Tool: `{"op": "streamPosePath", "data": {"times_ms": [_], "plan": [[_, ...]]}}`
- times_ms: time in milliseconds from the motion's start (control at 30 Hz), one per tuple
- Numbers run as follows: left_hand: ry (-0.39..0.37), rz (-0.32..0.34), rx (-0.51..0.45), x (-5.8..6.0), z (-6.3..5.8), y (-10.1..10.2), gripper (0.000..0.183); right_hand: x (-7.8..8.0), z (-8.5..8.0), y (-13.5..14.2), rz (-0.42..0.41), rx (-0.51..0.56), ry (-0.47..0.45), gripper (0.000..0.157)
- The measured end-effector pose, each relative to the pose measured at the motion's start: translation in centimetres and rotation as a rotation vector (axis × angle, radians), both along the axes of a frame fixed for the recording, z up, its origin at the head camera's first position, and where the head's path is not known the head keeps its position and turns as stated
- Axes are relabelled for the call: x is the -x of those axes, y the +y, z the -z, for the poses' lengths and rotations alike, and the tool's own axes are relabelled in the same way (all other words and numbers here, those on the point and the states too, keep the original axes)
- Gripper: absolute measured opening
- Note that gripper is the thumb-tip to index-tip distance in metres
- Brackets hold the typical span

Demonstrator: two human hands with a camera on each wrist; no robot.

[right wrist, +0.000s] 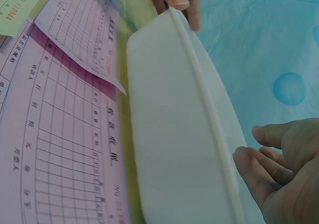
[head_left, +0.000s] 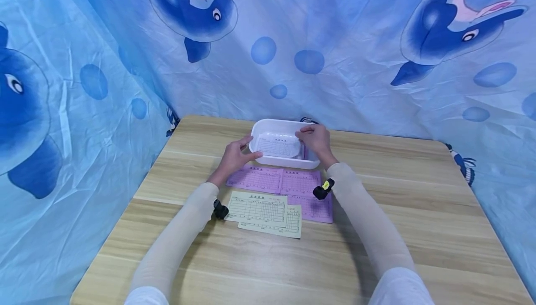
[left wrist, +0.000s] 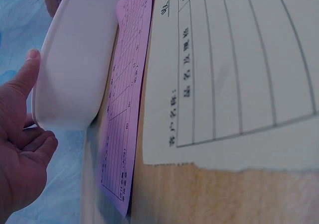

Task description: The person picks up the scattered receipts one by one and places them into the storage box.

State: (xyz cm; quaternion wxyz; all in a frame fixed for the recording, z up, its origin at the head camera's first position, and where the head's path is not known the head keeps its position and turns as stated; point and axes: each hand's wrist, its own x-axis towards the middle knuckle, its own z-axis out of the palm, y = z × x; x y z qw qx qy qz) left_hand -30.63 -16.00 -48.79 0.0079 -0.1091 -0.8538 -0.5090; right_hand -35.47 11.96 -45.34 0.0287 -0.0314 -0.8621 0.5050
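Sleeves [head_left: 176, 240] span the counter [head_left: 418, 193] to the tray [head_left: 284, 162] at the back, likely light, stiff and best taken by its rim, where the left grip [head_left: 235, 156] holds it; the right grip's [head_left: 317, 139] hold I cannot tell.

Free to pass across the pale wood-grain worktop [head_left: 427, 202] at right. Blocked at far centre by the white rectangular plastic basin [head_left: 286, 162], crowded by left hand [head_left: 236, 157] and right hand [head_left: 316, 139]; closed off beyond by blue dolphin-print cloth [head_left: 356, 96].

From above, the head view looks forward and down on the table [head_left: 439, 202]; both wrist views, close and tilted sideways, face and share the white tray [left wrist: 75, 59].
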Motion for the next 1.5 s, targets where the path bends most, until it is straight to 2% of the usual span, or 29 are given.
{"op": "streamPosePath", "data": {"times_ms": [333,700,967,1200,1500], "plan": [[0.010,0.003,-0.003,0.0,0.2,-0.1,0.084,-0.6,-2.4,2.0,-0.058,0.136,0.047,0.028],[0.010,0.005,-0.006,0.0,0.1,-0.2,0.085,-2.7,-4.2,3.6,-0.155,0.119,0.111,0.033],[0.009,0.005,-0.013,-0.2,0.0,-0.2,0.086,-5.0,-4.9,4.8,-0.196,0.080,0.149,0.036],[0.014,0.011,-0.020,-0.1,0.0,-0.1,0.085,-7.5,-5.1,6.3,-0.192,0.055,0.168,0.039],[0.011,0.009,-0.013,-0.1,0.1,-0.1,0.085,-11.1,-3.8,8.1,-0.150,0.005,0.122,0.042]]}}
